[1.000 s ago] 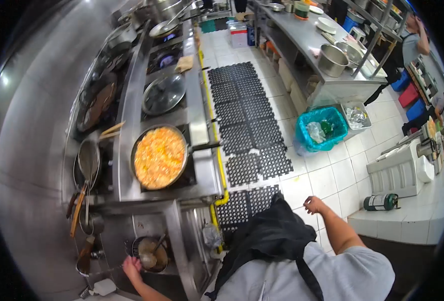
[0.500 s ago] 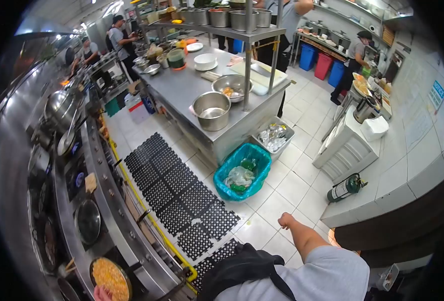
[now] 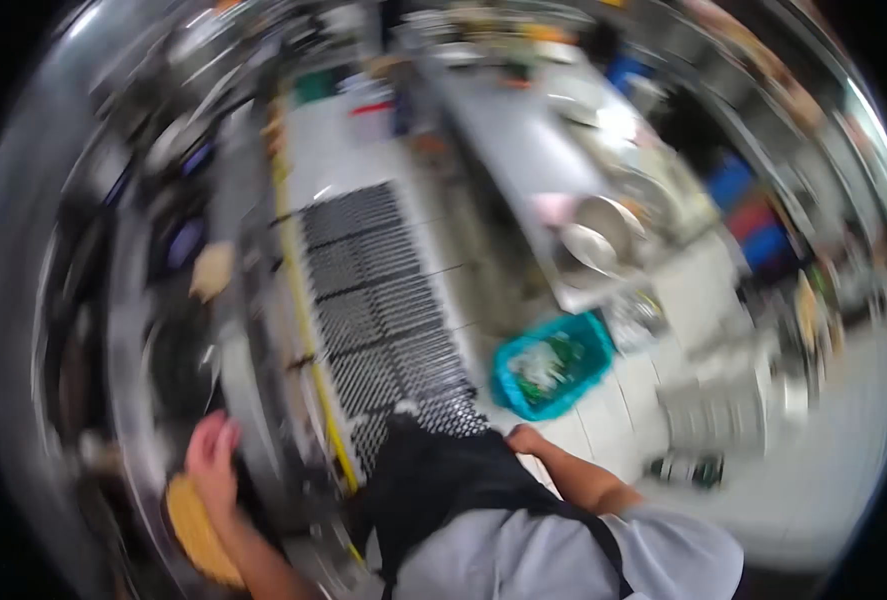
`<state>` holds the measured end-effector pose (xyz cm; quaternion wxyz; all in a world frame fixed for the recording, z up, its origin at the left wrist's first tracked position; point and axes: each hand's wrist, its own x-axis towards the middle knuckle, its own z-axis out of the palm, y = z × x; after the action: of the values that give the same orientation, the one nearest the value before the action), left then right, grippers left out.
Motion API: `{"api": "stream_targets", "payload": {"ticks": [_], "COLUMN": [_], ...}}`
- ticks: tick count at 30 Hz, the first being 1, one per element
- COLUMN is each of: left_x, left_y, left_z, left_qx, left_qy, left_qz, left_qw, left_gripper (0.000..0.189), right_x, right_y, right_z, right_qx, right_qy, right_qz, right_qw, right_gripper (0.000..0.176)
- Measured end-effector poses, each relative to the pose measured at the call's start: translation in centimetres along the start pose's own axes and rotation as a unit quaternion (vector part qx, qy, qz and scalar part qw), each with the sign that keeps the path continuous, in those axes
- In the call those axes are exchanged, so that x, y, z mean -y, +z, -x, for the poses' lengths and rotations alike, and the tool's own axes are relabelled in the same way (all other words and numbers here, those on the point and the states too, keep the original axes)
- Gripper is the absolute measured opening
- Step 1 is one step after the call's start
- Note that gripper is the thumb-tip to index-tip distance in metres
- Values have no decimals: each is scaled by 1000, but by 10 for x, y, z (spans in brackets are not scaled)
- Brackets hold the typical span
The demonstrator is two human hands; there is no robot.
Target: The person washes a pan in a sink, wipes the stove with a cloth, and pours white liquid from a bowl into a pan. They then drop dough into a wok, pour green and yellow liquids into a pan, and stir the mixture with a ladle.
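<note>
Sitting on the shiny grey metal stove (image 3: 131,350), the round orange-yellow food (image 3: 193,530) is partly hidden by your left arm (image 3: 253,550). Your left hand (image 3: 213,460) is just past it; I cannot tell if its bent, blurry fingers hold anything. Your right hand (image 3: 526,440) shows near the blue-green bin (image 3: 585,388), grip unclear too. If your left arm dips, it might get burned.

Left arm (image 3: 263,565) extended forward and out to the left. Left hand (image 3: 213,455) leads it, fingers (image 3: 227,436) pointing roughly forward and looking loosely bent; motion blur hides the exact grip. Right arm (image 3: 588,482) bent at the elbow, forearm angled forward and inward. Right hand (image 3: 525,440) in front of the torso (image 3: 493,555), apparently curled, can't confirm closure. Hands well apart.
</note>
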<state>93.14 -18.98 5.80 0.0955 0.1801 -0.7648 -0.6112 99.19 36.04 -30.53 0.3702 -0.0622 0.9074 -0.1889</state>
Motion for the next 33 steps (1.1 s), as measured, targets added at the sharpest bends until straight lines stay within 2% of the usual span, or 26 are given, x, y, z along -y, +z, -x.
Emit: {"api": "stream_targets", "payload": {"ticks": [1,2,3,4,5,6,8,9,10,11,12,14,15,16,18,20,22,24,27,28,29,30,31,32,33], "left_x": [-4,1,-5,-11,-18,-22,-23,-19,-20,-15,-5,16,16,17,10,19,33,59,102,109,106,98,91,90,92], "left_y": [7,6,5,4,7,8,8,9,12,17,23,37,49,62,84,102,114,115,115,119,120,119,119,121,124], "left_z": [-17,-34,-49,-63,-81,-95,-119,-129,-135,-139,-141,-134,-131,-131,-135,-146,-152,-161,-143,-141,-143,-145,-148,-147,-150], "left_qx": [-9,8,17,28,38,40,23,8,-42,-89,-101,-157,-175,-192,-221,-245,-269,-271,-304,-314,-320,-317,-313,-315,-326], "left_qy": [-27,-17,-28,-9,-19,-24,-43,-48,-60,-77,-80,-137,-166,-195,-277,-265,-260,-296,-328,-355,-363,-387,-410,-421,-417], "left_qz": [32,59,4,23,6,15,-5,-4,-83,-158,-158,-94,-68,-40,-10,53,117,96,129,137,145,131,114,116,140], "left_qw": [999,998,999,999,999,999,999,999,994,980,979,974,968,961,935,931,920,911,885,870,863,856,849,843,837], "left_gripper": [24,22,21,21,22,22,22,22,22,23,23,26,26,25,26,26,26,27,24,23,23,22,20,20,18], "right_x": [2,9,6,-2,18,38,41,74,136,183,228,315,371,435,534,601,631,646,655,654,659,653,647,681,688], "right_y": [-22,-45,-56,-67,-97,-129,-150,-179,-225,-257,-284,-312,-330,-353,-375,-368,-354,-341,-392,-413,-469,-510,-559,-598,-593], "right_z": [-15,-42,-55,-85,-108,-128,-209,-230,-241,-265,-297,-368,-386,-385,-394,-414,-437,-468,-563,-617,-646,-737,-769,-711,-701], "right_qx": [-32,-74,-111,-109,-130,-141,-134,-148,-162,-163,-168,-229,-206,-220,-172,-161,-109,-112,-40,-134,-66,-155,-213,-258,-249], "right_qy": [142,153,176,179,160,105,13,-6,-24,-92,-162,-363,-422,-476,-575,-656,-673,-730,-776,-709,-623,-617,-361,-267,-268], "right_qz": [-101,-132,-174,-227,-190,-161,-19,-53,-87,-59,-36,10,-24,-3,0,33,89,188,166,238,56,6,41,21,25], "right_qw": [984,977,962,951,960,971,991,987,983,980,972,903,883,852,800,736,727,647,607,650,778,771,907,928,930], "right_gripper": [34,29,23,23,21,33,32,35,38,39,41,42,41,43,44,50,53,54,44,37,30,27,26,27,27]}}
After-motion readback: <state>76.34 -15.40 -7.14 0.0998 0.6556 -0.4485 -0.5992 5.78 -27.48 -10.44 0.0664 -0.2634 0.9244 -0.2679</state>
